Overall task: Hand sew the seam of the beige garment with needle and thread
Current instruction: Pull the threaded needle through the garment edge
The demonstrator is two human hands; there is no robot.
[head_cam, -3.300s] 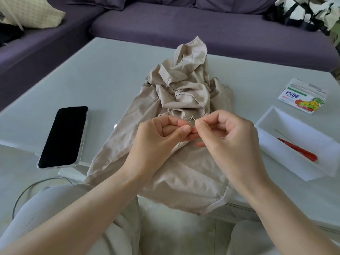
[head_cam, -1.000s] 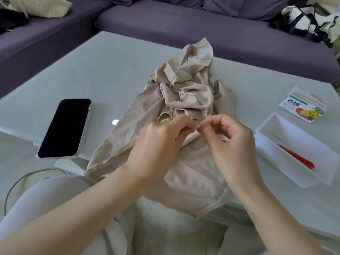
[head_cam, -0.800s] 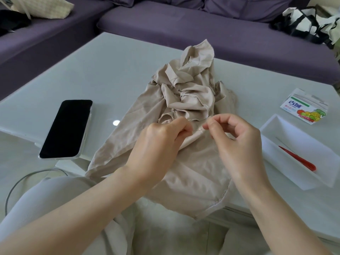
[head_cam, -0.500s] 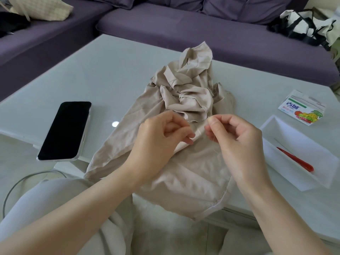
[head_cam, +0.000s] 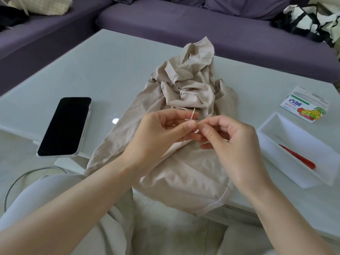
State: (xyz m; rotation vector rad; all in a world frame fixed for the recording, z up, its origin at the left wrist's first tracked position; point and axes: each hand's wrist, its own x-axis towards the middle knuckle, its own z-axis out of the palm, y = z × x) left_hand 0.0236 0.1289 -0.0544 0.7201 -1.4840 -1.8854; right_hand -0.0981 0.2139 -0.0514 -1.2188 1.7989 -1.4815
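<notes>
Garment (head_cam: 184,100) lies mid-table (head_cam: 103,67), phone (head_cam: 65,126) left, tray (head_cam: 298,150) right.

A purple corner sofa (head_cam: 202,24) wraps behind a pale glossy table (head_cam: 92,70).

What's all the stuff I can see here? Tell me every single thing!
table: one, pale grey, middle of view
beige garment: one, beige, crumpled on the table, hanging over its near edge
needle: one, silver, tilted, in the left hand's fingers
phone: one, black, on the table's left side
tray: one, white, on the table's right side
tool: one, red, lying in the tray
packet: one, white with a fruit picture, behind the tray
sofa: one, purple, behind the table
bag: one, black and white, on the sofa, top right
cable: one, grey, lower left
left hand: pinches the needle
right hand: fingertips pinched beside the needle; thread too thin to see
</notes>
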